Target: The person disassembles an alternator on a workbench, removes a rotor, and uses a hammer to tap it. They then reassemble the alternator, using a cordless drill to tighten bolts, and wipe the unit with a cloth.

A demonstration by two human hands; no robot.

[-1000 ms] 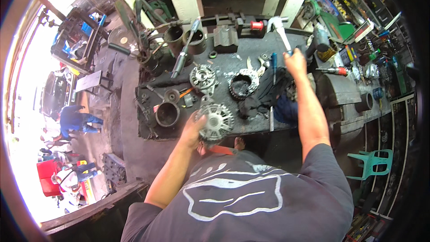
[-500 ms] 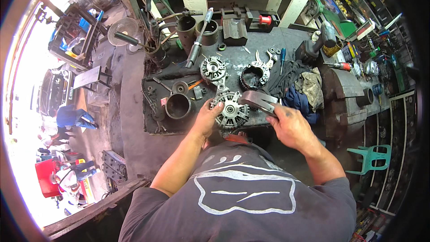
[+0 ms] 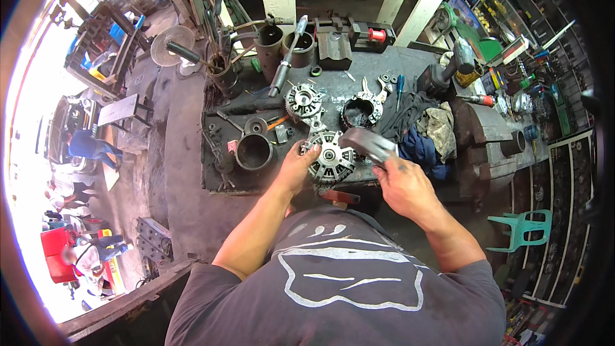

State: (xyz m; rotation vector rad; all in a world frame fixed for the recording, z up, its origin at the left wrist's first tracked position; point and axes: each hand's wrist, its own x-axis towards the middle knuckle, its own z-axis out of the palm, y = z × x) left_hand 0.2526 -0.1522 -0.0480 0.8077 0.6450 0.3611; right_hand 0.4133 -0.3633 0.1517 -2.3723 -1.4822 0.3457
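Note:
My left hand (image 3: 293,170) grips the left rim of a round, slotted metal alternator housing (image 3: 330,165) at the front edge of the bench, thumb on its upper face. In my right hand (image 3: 405,184) is a hammer (image 3: 365,143), fingers wrapped round its handle. The hammer's dark steel head, smeared by motion, is over the housing's upper right side; I cannot tell whether they touch. Behind lies a second slotted alternator cover (image 3: 303,100). A dark ring with a silvery bracketed rim (image 3: 360,113) sits to its right.
A metal cylinder (image 3: 254,152) stands left of the housing. Dark cloths (image 3: 423,144) lie on the right. Farther back are tall metal cans (image 3: 269,48), a long tool (image 3: 286,67) and a vise (image 3: 334,48). A green plastic chair (image 3: 522,229) stands at the right.
My right hand has shifted slightly left, and the hammer head has tilted a little. My left hand keeps its hold on the alternator housing. The whole view has shifted slightly.

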